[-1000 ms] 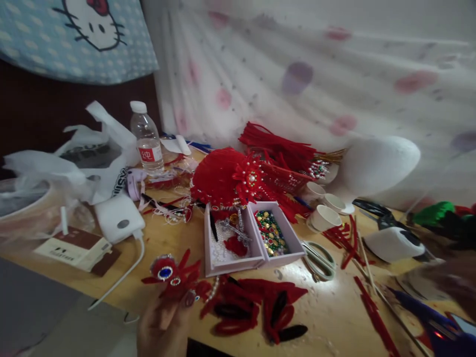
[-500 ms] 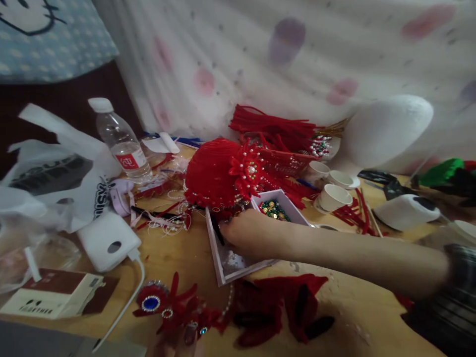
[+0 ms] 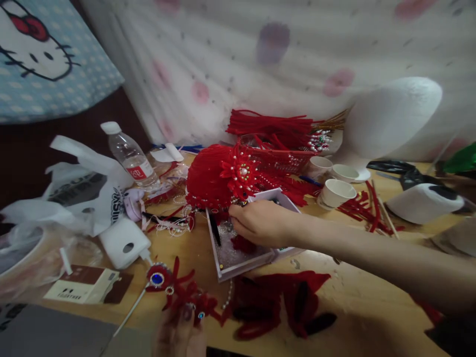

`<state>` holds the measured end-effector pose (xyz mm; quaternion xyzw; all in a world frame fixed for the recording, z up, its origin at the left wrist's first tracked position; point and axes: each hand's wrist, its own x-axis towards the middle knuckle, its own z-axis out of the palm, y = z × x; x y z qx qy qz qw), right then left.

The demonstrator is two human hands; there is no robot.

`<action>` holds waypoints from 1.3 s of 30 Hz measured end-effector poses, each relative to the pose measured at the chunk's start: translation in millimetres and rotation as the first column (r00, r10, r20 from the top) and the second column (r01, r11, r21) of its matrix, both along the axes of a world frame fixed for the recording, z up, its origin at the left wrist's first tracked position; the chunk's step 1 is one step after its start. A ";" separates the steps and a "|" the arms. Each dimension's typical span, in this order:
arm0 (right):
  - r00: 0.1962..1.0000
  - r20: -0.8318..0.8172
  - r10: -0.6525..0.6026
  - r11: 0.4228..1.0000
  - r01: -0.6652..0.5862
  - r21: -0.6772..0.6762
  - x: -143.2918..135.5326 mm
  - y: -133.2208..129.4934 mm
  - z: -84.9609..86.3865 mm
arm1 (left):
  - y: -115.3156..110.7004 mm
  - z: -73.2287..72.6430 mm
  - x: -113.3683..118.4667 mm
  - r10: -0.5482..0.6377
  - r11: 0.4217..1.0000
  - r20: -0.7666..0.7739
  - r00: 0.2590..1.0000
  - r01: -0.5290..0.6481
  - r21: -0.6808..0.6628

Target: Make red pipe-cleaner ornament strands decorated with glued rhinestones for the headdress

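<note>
At the bottom, my left hand (image 3: 182, 332) is closed on a red hair ornament (image 3: 191, 292) of fuzzy petals, set with a blue gem and small rhinestones. My right hand (image 3: 262, 222) reaches in from the right over a white box (image 3: 241, 272) of beads. Its fingers are pinched near the box's far side; what they hold, if anything, is hidden. Clear beads, a dark slim tool (image 3: 214, 229) and a dark red piece (image 3: 243, 244) show in the box. Just behind stands a red fan-shaped piece (image 3: 208, 173) with a pearled flower (image 3: 243, 171).
Red fuzzy petals with black clips (image 3: 282, 302) lie in front. On the left are a water bottle (image 3: 136, 163), plastic bags (image 3: 82, 198), a white power bank (image 3: 124, 243) and a small carton (image 3: 82, 285). Paper cups (image 3: 336, 194), a thread cone (image 3: 420, 203) and a foam head (image 3: 394, 119) stand right.
The camera view has shifted. My right hand has lifted slightly toward the box's far side, uncovering more of the beads and the dark red piece. My left hand still holds the ornament.
</note>
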<state>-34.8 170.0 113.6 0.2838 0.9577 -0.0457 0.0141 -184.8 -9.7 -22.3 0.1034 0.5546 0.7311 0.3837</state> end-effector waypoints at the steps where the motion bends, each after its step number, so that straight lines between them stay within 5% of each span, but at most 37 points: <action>1: 1.000 -0.016 -0.009 1.000 0.009 -0.002 0.7 -0.3 0.4 | 0.6 3.5 -1.3 0.001 1.000 0.010 1.000 -0.001 -0.025; 6: 0.986 -0.148 -0.074 0.997 0.070 -0.031 33.3 -24.6 17.1 | -1.9 26.4 6.7 -0.020 0.997 0.066 0.998 0.025 -0.069; 8: 0.933 -0.349 -0.082 0.994 0.052 -0.096 59.5 -46.9 22.6 | -4.2 36.6 20.9 -0.047 0.998 0.105 0.993 0.052 -0.039; 10: 0.793 -0.596 -0.126 0.991 0.073 -0.112 85.3 -73.7 21.0 | -6.5 45.7 38.2 -0.088 0.996 0.134 0.987 0.090 -0.008; 14: 0.487 -0.841 -0.236 0.970 0.171 -0.173 115.8 -125.6 -2.9 | -11.9 57.9 67.9 -0.221 0.975 0.193 0.956 0.218 0.037; 18: 0.247 -0.874 -0.418 0.904 0.208 -0.373 119.9 -154.7 -28.4 | -17.8 65.7 90.6 -0.318 0.948 0.225 0.921 0.316 0.045; 28: 0.178 -0.828 -0.532 0.846 0.074 -0.528 129.1 -161.3 -45.4 | -24.5 79.4 139.7 -0.469 0.871 0.342 0.814 0.490 0.026; 39: 0.162 -0.815 -0.556 0.830 0.060 -0.555 137.3 -158.0 -48.4 | -19.3 81.0 149.0 -0.508 0.845 0.368 0.779 0.533 0.039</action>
